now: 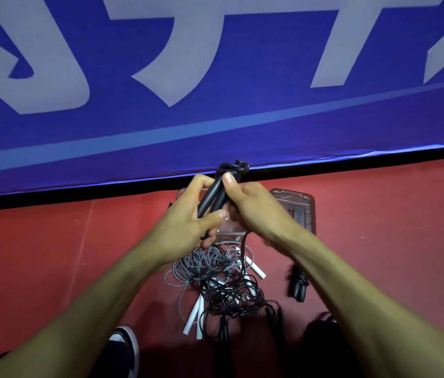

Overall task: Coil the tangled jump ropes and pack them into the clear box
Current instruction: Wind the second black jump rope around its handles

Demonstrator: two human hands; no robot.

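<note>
With our left hand (188,214) gripping the paired black handles (211,199), our right hand (251,208) should cinch the cord knot (233,169) above its pinching fingertips

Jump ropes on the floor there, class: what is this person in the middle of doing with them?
A person holds a black jump rope up in both hands: the left hand grips its two handles together, and the right hand pinches the cord bunched at their top. Below, a tangled pile of grey and black ropes lies on the red floor. One bundled black rope lies apart. The clear box sits behind the hands.
</note>
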